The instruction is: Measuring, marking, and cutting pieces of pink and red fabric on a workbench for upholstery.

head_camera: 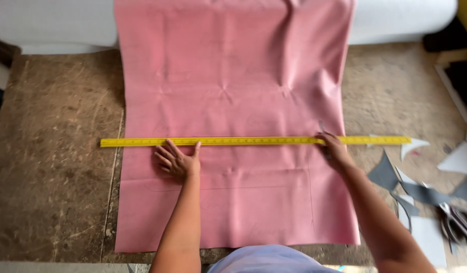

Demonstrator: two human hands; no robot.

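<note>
A wide pink sheet (233,86) of leather-like material lies flat on a worn brown table (56,151). A long yellow ruler (253,141) crosses it from left to right. My left hand (176,160) lies flat, fingers spread, pressing just below the ruler's left part with fingertips at its edge. My right hand (334,149) is at the ruler near the sheet's right edge, holding a thin pen-like marker (322,126) against it. Faint drawn lines show on the sheet below the ruler.
Grey and white offcuts (425,192) lie scattered at the right of the table, with scissors (458,222) near the right edge. A white roll of material (56,23) runs along the far side, behind the pink sheet.
</note>
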